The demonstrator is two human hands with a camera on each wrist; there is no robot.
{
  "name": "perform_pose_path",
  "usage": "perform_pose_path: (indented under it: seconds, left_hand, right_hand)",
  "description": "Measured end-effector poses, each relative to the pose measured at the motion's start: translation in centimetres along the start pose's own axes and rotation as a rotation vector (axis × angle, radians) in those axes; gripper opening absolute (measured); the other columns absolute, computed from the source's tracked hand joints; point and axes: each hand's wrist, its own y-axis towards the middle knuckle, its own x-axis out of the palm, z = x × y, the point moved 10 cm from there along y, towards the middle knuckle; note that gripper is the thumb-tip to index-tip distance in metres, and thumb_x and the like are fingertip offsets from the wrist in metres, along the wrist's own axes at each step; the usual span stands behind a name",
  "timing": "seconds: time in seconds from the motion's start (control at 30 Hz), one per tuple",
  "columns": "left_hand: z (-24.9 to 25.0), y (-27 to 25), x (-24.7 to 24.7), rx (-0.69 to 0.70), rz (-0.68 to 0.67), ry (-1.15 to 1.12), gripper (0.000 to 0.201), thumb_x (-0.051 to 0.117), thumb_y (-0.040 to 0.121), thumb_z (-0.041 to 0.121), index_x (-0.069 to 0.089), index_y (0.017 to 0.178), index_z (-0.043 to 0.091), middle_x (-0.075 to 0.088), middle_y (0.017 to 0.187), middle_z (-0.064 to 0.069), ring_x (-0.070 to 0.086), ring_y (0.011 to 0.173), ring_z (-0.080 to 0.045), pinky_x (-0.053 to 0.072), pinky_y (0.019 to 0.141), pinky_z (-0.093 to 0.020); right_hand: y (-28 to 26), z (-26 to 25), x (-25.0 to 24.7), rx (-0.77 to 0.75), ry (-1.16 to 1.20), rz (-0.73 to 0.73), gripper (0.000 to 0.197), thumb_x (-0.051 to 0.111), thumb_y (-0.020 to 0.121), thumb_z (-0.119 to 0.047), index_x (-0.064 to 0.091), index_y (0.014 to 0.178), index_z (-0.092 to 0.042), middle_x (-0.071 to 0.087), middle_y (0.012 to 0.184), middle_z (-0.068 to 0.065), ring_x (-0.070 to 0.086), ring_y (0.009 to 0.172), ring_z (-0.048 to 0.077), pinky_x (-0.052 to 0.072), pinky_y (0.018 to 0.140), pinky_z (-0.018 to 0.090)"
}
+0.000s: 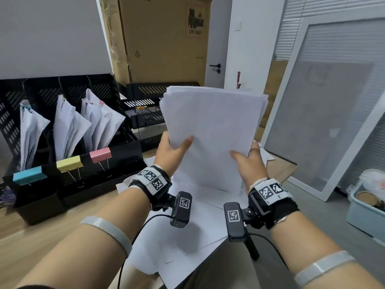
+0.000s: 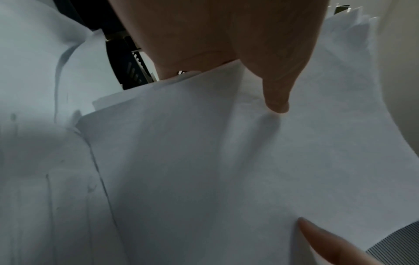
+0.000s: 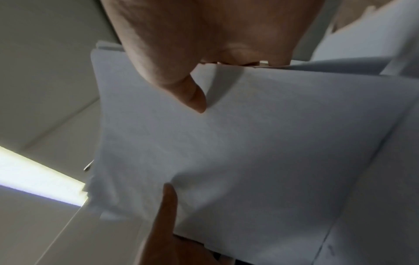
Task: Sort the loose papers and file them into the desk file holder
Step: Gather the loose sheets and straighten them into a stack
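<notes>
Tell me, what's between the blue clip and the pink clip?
The yellow clip, clipped on the file holder's front edge, as the head view shows.

Cardboard box [image 1: 164, 38], door [image 1: 216, 49], blue bin [image 1: 362, 215]

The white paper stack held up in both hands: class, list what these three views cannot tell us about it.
- Printed side of the white paper stack: head view shows only a blank face.
- Sheet count: edges too fine and blurred in every view.
- Fingers of the left hand and right hand: behind the stack; only thumbs show.
- Which compartment of the black mesh desk file holder it belongs in: nothing shows.
</notes>
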Motion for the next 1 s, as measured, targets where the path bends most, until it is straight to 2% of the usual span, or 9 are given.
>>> perform_pose_path:
  seconds: [0.1, 0.17, 0.27, 0.53, 0.63, 0.73, 0.8, 0.87, 1.0]
  left_hand:
    - [0.2, -0.2, -0.1, 0.025, 0.019, -0.020, 0.044, 0.072, 0.090, 0.039, 0.062, 0.126, 0.017, 0.073, 0.116, 0.002, 0.071, 0.106, -0.013, 0.058, 0.092, -0.038]
    - [0.6, 0.0, 0.0, 0.038, 0.032, -0.030, 0.036, 0.069, 0.092, 0.037, 0.065, 0.121, 0.016, 0.074, 0.113, 0.001, 0.071, 0.104, -0.014, 0.058, 0.091, -0.038]
    - [0.4, 0.2, 0.3, 0.025, 0.024, -0.041, 0.043, 0.071, 0.087, 0.047, 0.065, 0.111, 0.012, 0.074, 0.109, -0.009, 0.072, 0.100, -0.022, 0.057, 0.092, -0.052]
    - [-2.7, -0.6, 1.3, -0.079, -0.047, -0.069, 0.052, 0.071, 0.083, 0.051, 0.065, 0.123, 0.018, 0.074, 0.118, -0.001, 0.070, 0.111, -0.020, 0.056, 0.097, -0.048]
    - [-3.1, -0.3, 1.2, -0.090, -0.057, -0.014, 0.048, 0.067, 0.086, 0.045, 0.062, 0.124, 0.016, 0.072, 0.121, -0.005, 0.068, 0.113, -0.024, 0.055, 0.098, -0.046]
    - [-3.6, 0.4, 1.7, -0.149, -0.102, 0.145, 0.031, 0.065, 0.093, 0.033, 0.058, 0.116, 0.013, 0.069, 0.115, -0.014, 0.068, 0.096, -0.029, 0.057, 0.082, -0.041]
    - [-4.9, 0.2, 2.5, -0.281, -0.202, 0.296, 0.038, 0.066, 0.094, 0.031, 0.053, 0.126, 0.016, 0.066, 0.113, -0.012, 0.065, 0.087, -0.023, 0.056, 0.070, -0.036]
    - [-6.9, -0.6, 2.7, -0.403, -0.304, 0.468, 0.045, 0.064, 0.095, 0.033, 0.051, 0.135, 0.016, 0.065, 0.118, -0.011, 0.065, 0.098, -0.023, 0.057, 0.080, -0.039]
    - [-8.9, -1.6, 2.3, -0.484, -0.343, 0.576, 0.051, 0.068, 0.092, 0.033, 0.053, 0.137, 0.013, 0.065, 0.123, -0.016, 0.064, 0.104, -0.026, 0.055, 0.097, -0.042]
  right_hand:
    - [-0.3, 1.1, 0.3, 0.051, 0.030, -0.024, 0.030, 0.064, 0.089, -0.011, 0.057, 0.117, -0.018, 0.070, 0.102, -0.009, 0.066, 0.102, 0.019, 0.050, 0.100, 0.038]
    - [-0.2, 0.7, -0.5, 0.011, 0.035, 0.035, 0.023, 0.064, 0.089, -0.010, 0.059, 0.111, -0.018, 0.069, 0.097, -0.010, 0.066, 0.093, 0.011, 0.052, 0.092, 0.025]
    - [-0.3, -0.5, -2.2, -0.076, -0.005, 0.149, 0.020, 0.064, 0.089, -0.011, 0.057, 0.107, -0.010, 0.064, 0.087, -0.008, 0.060, 0.077, 0.001, 0.044, 0.064, 0.002]
    - [-0.9, 2.2, -0.9, 0.032, -0.019, 0.029, 0.029, 0.059, 0.090, -0.003, 0.056, 0.114, -0.019, 0.066, 0.100, -0.008, 0.062, 0.097, 0.017, 0.046, 0.088, 0.027]
    - [-0.7, 2.0, -1.3, 0.020, -0.192, -0.047, 0.025, 0.055, 0.095, -0.005, 0.058, 0.115, -0.019, 0.065, 0.103, -0.003, 0.061, 0.100, 0.020, 0.044, 0.088, 0.025]
    - [0.5, 1.7, -4.0, 0.001, -0.318, 0.036, 0.030, 0.053, 0.094, -0.007, 0.063, 0.122, -0.014, 0.066, 0.107, 0.000, 0.062, 0.100, 0.020, 0.043, 0.085, 0.024]
    - [1.5, 3.2, -6.6, 0.084, -0.370, 0.127, 0.030, 0.051, 0.093, -0.007, 0.064, 0.121, -0.007, 0.069, 0.112, 0.006, 0.064, 0.100, 0.024, 0.046, 0.085, 0.027]
    - [2.0, 5.9, -8.2, 0.227, -0.448, 0.116, 0.030, 0.048, 0.091, -0.006, 0.063, 0.117, -0.003, 0.070, 0.114, 0.014, 0.065, 0.099, 0.031, 0.052, 0.087, 0.034]
    - [1.4, 9.4, -9.0, 0.394, -0.615, -0.006, 0.029, 0.045, 0.092, -0.008, 0.061, 0.115, -0.002, 0.065, 0.111, 0.016, 0.058, 0.094, 0.031, 0.042, 0.078, 0.029]
